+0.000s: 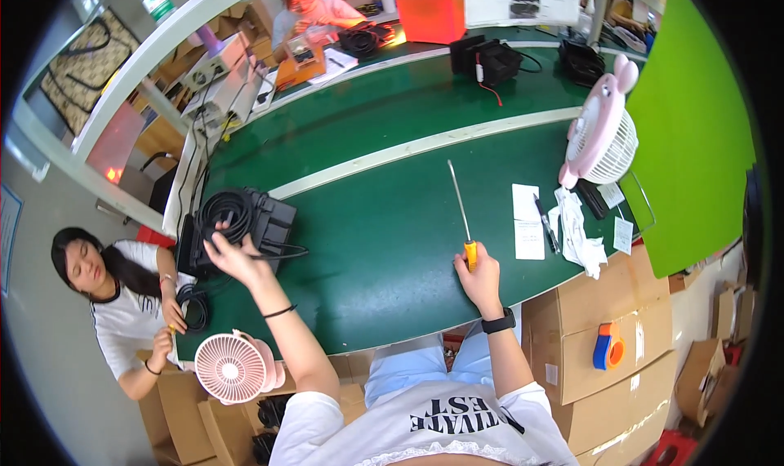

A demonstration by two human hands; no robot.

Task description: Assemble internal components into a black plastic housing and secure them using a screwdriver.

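My left hand (234,256) reaches to the left side of the bench, its fingers closed on the lower edge of a coil of black cable (222,209). Behind and beside that coil sit black box-shaped devices (273,218), and a loose cable end trails to the right. In my right hand (480,276) is a screwdriver (460,200), gripped by its yellow handle. Its long metal shaft points away from me, above the green bench top (376,254).
Paper slips (527,221), a pen (545,222) and crumpled white tissue (578,236) lie right of the screwdriver. A pink-and-white fan (603,135) stands beyond, another fan (233,368) at the near left edge. A co-worker (135,303) handles cable at left; another person (314,13) works across.
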